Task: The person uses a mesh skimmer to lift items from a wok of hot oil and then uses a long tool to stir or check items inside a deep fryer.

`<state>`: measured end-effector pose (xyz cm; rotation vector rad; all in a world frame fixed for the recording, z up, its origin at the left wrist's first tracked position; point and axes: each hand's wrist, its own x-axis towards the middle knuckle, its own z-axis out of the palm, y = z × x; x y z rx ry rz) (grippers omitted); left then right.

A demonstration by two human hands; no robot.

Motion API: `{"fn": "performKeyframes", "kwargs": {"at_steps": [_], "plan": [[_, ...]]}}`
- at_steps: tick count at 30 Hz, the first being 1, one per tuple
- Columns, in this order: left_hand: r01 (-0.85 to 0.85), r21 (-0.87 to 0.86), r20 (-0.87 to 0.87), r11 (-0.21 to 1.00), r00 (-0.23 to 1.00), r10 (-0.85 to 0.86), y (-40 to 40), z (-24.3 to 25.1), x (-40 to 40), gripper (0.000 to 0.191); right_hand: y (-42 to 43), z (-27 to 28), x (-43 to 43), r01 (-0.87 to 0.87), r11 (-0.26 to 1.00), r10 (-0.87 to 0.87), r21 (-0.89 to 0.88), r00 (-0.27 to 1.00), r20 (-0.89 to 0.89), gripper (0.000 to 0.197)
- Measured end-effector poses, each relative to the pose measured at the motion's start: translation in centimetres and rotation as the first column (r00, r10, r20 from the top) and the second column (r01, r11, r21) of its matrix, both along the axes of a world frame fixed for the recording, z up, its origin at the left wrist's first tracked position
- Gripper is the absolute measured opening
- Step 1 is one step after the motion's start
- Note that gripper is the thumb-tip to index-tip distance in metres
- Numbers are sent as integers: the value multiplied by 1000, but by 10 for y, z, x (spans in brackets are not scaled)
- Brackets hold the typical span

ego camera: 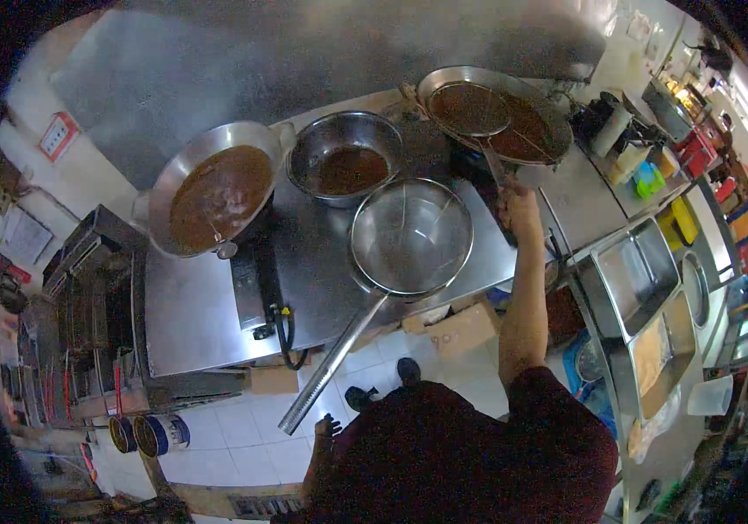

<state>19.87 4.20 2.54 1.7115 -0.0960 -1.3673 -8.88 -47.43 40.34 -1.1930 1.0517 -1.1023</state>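
My right hand (514,202) grips the handle of a round ladle or skimmer (470,109) whose head sits in the brown liquid of a large metal wok (560,141) at the back right. My left hand (327,427) hangs low beside my body, fingers apart, holding nothing. A large round wire-mesh strainer (411,237) with a long ribbed handle rests at the middle of the steel counter (184,334). Behind it stands a steel bowl (344,128) with brown liquid in it. At left, a second wok (165,190) holds brown liquid, with a thin utensil or probe in it.
A black hose (292,340) hangs over the counter's front edge by a burner. Steel trays (636,275) line the right side. Cardboard (465,331) lies under the counter. Two tubs (161,434) stand at lower left, near a rack. Steam hangs before the back wall.
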Motion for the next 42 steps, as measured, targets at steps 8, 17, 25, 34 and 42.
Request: {"fn": "performKeyframes", "kwargs": {"at_steps": [8,17,25,34,42], "plan": [[711,-121,875,693,406,-264,28,-25,-4,30,12,-23,24,132,987,-137,-91,989,-47,26],[-377,91,-146,922,910,387,15,-18,-24,35,26,-24,28,49,992,-56,-116,997,-58,14],[-358,272,-19,893,926,377,24,9,-24,35,17,-19,83,-318,852,91,-415,873,-480,22],[-621,305,251,722,784,568,77,-9,-103,35,-110,-159,125,-757,276,-406,-593,467,-786,24],[-640,434,107,634,736,669,145,12,-173,42,-82,-166,139,-679,153,-667,-718,465,-582,20]]}}
